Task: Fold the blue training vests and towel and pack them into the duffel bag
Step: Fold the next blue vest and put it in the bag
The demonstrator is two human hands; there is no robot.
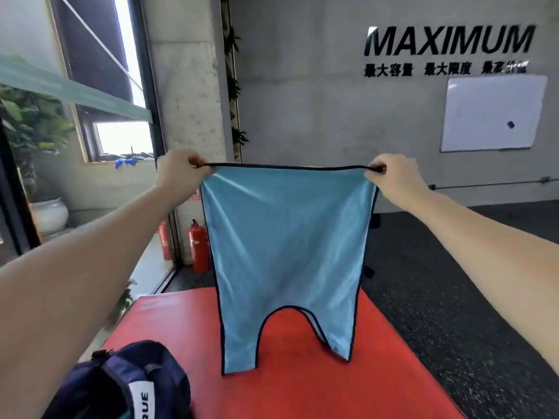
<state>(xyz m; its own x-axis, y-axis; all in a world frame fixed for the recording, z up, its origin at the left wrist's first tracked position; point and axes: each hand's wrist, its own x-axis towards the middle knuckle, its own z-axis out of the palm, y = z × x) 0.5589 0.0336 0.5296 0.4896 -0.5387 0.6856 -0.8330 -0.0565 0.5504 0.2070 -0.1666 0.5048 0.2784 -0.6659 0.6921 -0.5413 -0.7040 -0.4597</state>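
A red table (302,388) was seen below. A blue training vest (287,243) was held up above it, hem pulled taut, shoulder straps hanging down. A navy duffel bag (121,382) sat at the table's near-left. Hem corners were pinched by left hand (178,173) and right hand (393,176).

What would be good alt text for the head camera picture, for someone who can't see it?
Two bare hands, left hand and right hand, pinch the top corners of a light blue vest, holding it stretched and hanging over a red mat. A dark blue duffel bag sits at lower left.
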